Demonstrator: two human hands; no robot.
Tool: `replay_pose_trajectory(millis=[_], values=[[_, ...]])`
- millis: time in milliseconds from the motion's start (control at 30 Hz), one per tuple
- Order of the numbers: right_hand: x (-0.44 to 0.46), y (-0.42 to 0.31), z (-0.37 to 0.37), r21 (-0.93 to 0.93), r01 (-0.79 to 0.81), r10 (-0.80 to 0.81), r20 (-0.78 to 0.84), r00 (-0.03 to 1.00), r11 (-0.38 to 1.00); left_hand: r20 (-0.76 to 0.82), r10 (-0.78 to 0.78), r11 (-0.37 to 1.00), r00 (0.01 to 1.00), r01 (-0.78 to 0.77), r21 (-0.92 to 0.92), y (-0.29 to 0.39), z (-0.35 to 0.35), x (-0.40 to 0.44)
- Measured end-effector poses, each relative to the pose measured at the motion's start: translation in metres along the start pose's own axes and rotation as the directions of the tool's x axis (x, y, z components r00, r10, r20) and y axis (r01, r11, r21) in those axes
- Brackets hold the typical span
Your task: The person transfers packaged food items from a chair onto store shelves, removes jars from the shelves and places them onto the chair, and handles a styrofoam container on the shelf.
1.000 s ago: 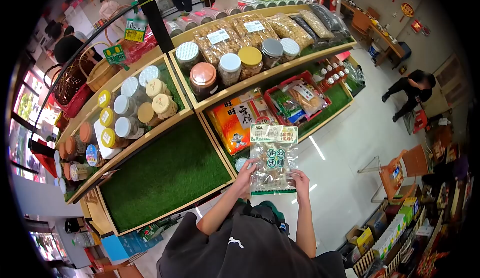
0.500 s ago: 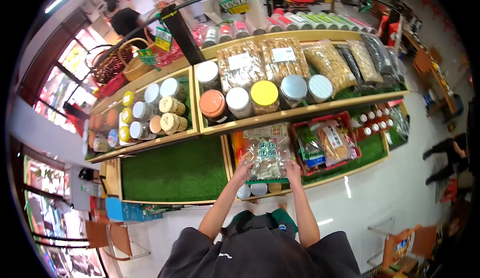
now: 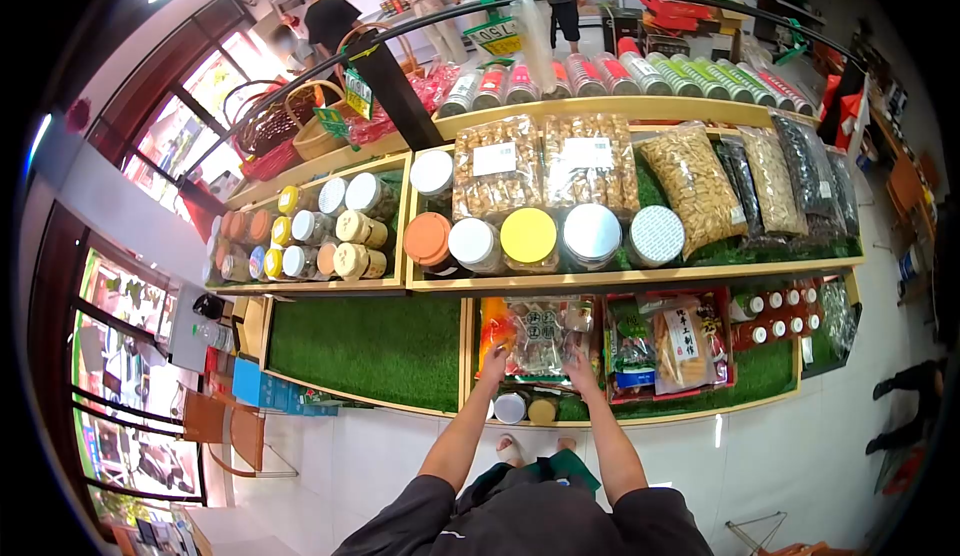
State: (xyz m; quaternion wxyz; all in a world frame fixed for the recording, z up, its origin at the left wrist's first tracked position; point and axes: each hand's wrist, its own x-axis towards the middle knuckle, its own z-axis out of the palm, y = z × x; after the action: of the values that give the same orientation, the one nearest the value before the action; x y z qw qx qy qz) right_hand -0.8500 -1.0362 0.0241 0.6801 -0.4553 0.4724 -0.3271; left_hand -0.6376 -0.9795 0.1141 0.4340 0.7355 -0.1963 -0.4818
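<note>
A clear plastic food packet (image 3: 540, 338) with green printed characters lies over the lower shelf's middle compartment. My left hand (image 3: 494, 362) grips its left edge, and my right hand (image 3: 578, 366) grips the right edge. Both hands have their fingers closed, partly hidden by the packet. An orange-and-yellow packet (image 3: 495, 318) shows beside the left edge. Just below the packet, near my hands, stand jars with a white lid (image 3: 510, 408) and a tan lid (image 3: 543, 411).
To the right, a red tray (image 3: 728, 356) holds packaged foods, with white-capped bottles (image 3: 775, 329) beyond. The upper shelf's wooden edge (image 3: 640, 278) overhangs, carrying lidded jars and nut bags (image 3: 695, 181). Green turf (image 3: 365, 346) lines the lower left compartment. Several people stand at the back.
My hands have carried the packet away from my body, down into the lower compartment, and it looks flatter now. The camera view has also shifted, showing more of the room behind.
</note>
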Motion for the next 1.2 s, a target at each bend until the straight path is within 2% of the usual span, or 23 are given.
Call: replay_pose_trajectory(millis=[33,67,133,167,200,267,367,433,467,500,567,600,633,667,700,767,800,900,933,1033,1100,1167,1200], values=[[-0.002,-0.006,0.000,0.094,-0.073,0.071,0.029,0.997,0.993,-0.062,0.019,0.995,0.998,-0.025,-0.098,-0.001,0.003,0.004],[-0.003,-0.012,-0.001,-0.055,-0.136,0.137,0.017,0.990,0.989,-0.072,0.020,0.994,0.997,-0.028,-0.105,-0.002,0.006,0.009],[0.000,-0.028,-0.003,-0.078,-0.206,0.212,0.071,0.975,0.975,-0.037,0.283,0.958,0.958,-0.280,0.061,-0.014,0.009,0.024],[0.000,-0.034,-0.002,-0.097,-0.278,0.288,0.111,0.951,0.956,-0.052,0.280,0.959,0.959,-0.277,0.055,-0.017,0.009,0.026],[0.004,-0.030,0.005,-0.188,-0.180,0.190,0.036,0.981,0.965,-0.023,0.265,0.964,0.964,-0.265,0.016,-0.017,0.009,0.027],[0.007,-0.023,0.007,-0.135,-0.193,0.201,0.053,0.978,0.972,0.029,0.198,0.978,0.980,-0.195,-0.076,-0.018,0.004,0.027],[0.003,-0.026,0.006,-0.141,-0.193,0.204,0.067,0.977,0.971,0.038,0.225,0.974,0.974,-0.224,-0.014,-0.001,-0.012,0.002],[-0.006,-0.036,0.008,0.075,-0.226,0.220,0.074,0.973,0.971,0.047,0.192,0.980,0.980,-0.189,-0.058,-0.006,-0.031,-0.010],[-0.014,-0.043,0.010,-0.026,-0.157,0.158,0.023,0.987,0.987,0.023,0.216,0.976,0.976,-0.215,-0.047,-0.006,-0.041,-0.016],[-0.020,-0.040,0.015,0.048,-0.165,0.167,-0.033,0.985,0.985,0.004,0.235,0.971,0.972,-0.235,-0.035,-0.010,-0.053,-0.022],[-0.028,-0.021,0.009,-0.032,-0.264,0.263,-0.034,0.964,0.964,-0.061,0.310,0.941,0.949,-0.316,-0.122,-0.031,-0.081,-0.025],[-0.031,0.000,0.009,-0.281,-0.071,0.034,-0.134,0.990,0.957,-0.122,0.260,0.951,0.958,-0.276,-0.142,-0.036,-0.094,-0.032],[-0.038,0.003,0.015,-0.523,0.105,-0.219,-0.162,0.962,0.846,-0.182,0.206,0.957,0.961,-0.236,-0.167,-0.030,-0.106,-0.044],[-0.049,0.006,0.019,-0.623,0.098,-0.267,-0.184,0.946,0.776,-0.218,0.047,0.971,0.975,-0.096,-0.218,-0.026,-0.119,-0.060],[-0.068,0.001,0.029,-0.658,0.082,-0.332,-0.264,0.906,0.748,-0.283,0.032,0.963,0.959,-0.106,-0.250,-0.030,-0.133,-0.071],[-0.088,0.001,0.041,-0.676,-0.119,-0.156,-0.331,0.931,0.728,-0.353,-0.047,0.952,0.935,-0.065,-0.299,-0.055,-0.160,-0.093],[-0.098,0.014,0.045,-0.706,-0.091,-0.154,-0.275,0.949,0.702,-0.398,0.050,0.958,0.916,-0.156,-0.239,-0.085,-0.173,-0.096],[-0.126,0.048,0.054,-0.803,-0.021,-0.199,-0.174,0.964,0.596,-0.513,0.129,0.976,0.849,-0.200,-0.084,-0.166,-0.209,-0.122],[-0.142,0.047,0.060,-0.798,-0.032,-0.130,-0.138,0.982,0.602,-0.523,0.111,0.974,0.845,-0.196,-0.110,-0.186,-0.217,-0.139],[-0.156,0.068,0.063,-0.855,-0.018,-0.084,-0.072,0.994,0.518,-0.611,-0.038,0.999,0.791,0.032,-0.020,-0.246,-0.240,-0.192],[-0.156,0.078,0.063,-0.829,-0.131,-0.016,-0.167,0.986,0.543,-0.614,-0.138,0.988,0.777,0.150,-0.032,-0.299,-0.250,-0.230],[-0.145,0.085,0.063,-0.829,-0.130,-0.026,-0.171,0.985,0.544,-0.617,-0.201,0.977,0.761,0.197,-0.076,-0.353,-0.258,-0.261],[-0.133,0.092,0.061,-0.726,-0.180,-0.002,-0.242,0.970,0.664,-0.619,-0.315,0.945,0.720,0.296,-0.137,-0.376,-0.260,-0.278]])
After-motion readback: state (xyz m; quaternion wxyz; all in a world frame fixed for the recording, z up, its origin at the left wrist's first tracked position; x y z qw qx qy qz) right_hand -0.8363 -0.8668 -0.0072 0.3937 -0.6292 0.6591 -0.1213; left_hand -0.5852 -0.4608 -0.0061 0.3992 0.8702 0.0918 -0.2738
